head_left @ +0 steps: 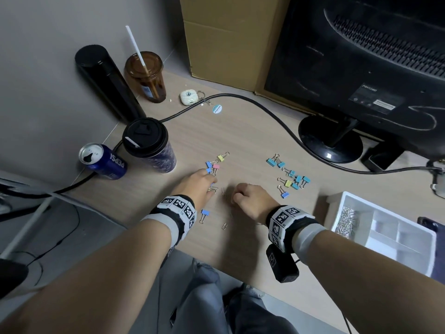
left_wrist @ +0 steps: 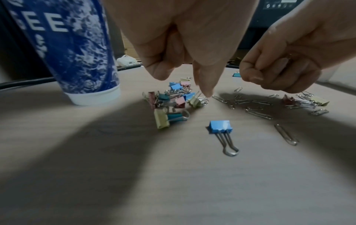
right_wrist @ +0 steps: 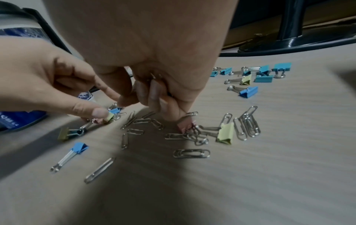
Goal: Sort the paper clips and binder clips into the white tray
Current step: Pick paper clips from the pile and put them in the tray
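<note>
Loose silver paper clips [right_wrist: 190, 153] lie on the desk under my right hand [right_wrist: 169, 112]. That hand is curled, with several paper clips [right_wrist: 156, 76] tucked in its palm, and its fingertip touches a clip on a pink binder clip [right_wrist: 184, 125]. My left hand [head_left: 209, 186] reaches into a pile of coloured binder clips [left_wrist: 169, 103], one fingertip [left_wrist: 205, 89] touching a yellow one, and grips nothing. A second group of binder clips [head_left: 291, 177] lies to the right. The white tray [head_left: 423, 251] sits at the far right with paper clips [head_left: 346, 220] in one compartment.
A lone blue binder clip [head_left: 204, 214] and a paper clip [head_left: 225, 225] lie near the desk's front edge. A lidded cup [head_left: 149, 145], a soda can [head_left: 103, 160] and a black cable [head_left: 265, 109] stand behind on the left. A monitor stand [head_left: 330, 138] is at the back right.
</note>
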Demonstrator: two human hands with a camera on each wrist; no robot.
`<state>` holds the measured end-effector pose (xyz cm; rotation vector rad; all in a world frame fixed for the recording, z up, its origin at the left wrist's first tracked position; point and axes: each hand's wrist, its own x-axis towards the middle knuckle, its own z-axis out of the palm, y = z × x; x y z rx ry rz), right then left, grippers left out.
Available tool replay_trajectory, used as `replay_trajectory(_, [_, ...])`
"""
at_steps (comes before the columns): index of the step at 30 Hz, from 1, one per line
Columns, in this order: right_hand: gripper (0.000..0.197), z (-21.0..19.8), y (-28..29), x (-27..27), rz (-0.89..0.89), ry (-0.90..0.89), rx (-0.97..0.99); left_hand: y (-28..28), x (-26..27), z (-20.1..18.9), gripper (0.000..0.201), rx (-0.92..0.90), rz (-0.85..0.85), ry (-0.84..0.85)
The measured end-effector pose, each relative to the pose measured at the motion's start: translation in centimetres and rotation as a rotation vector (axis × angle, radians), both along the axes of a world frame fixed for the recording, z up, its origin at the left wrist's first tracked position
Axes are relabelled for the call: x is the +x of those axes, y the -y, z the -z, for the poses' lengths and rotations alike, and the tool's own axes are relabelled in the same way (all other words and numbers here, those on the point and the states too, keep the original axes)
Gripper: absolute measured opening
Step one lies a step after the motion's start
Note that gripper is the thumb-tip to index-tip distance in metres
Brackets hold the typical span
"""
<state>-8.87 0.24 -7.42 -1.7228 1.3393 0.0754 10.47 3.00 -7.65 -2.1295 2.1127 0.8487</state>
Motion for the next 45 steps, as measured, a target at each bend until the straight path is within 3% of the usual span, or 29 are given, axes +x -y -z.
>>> replay_trajectory(5, [0.017, 0.4, -0.2, -0.1, -0.126, -0.033, -0.101, 0.8, -0.4, 0.5, 0.033, 0.060, 0.063, 0.095])
replay_trajectory(13, [0.059, 1.4, 0.6, 0.7, -0.140, 0.011, -0.127, 0.7, 1.1, 0.5, 0.015, 0.055, 0.022, 0.075])
replay_trajectory(23, [0.050, 1.8, 0.8, 2.1, -0.149, -0.015, -0.181, 0.3, 2.9, 0.0, 0.024, -0.004, -0.039, -0.078])
replay_trajectory(32, [0.027, 2.3, 0.9, 1.7, -0.114, -0.022, -0.150, -0.1, 4.7, -0.1, 0.020, 0.038, -0.032, 0.077])
replay_trajectory(39, [0.008, 2.3, 1.1, 1.4, -0.072, -0.084, -0.174, -0.1, 3.1, -0.1, 0.022, -0.034, -0.006, -0.040])
replay_trajectory(42, [0.008, 2.3, 1.4, 1.5, -0.116, -0.150, -0.152, 0.5, 2.6, 0.2, 0.029, 0.023, 0.039, -0.033])
replay_trajectory(45, [0.007, 2.4, 1.1, 1.4, -0.127, -0.156, -0.163, 0.9, 2.1, 0.4, 0.022, 0.044, 0.064, -0.029])
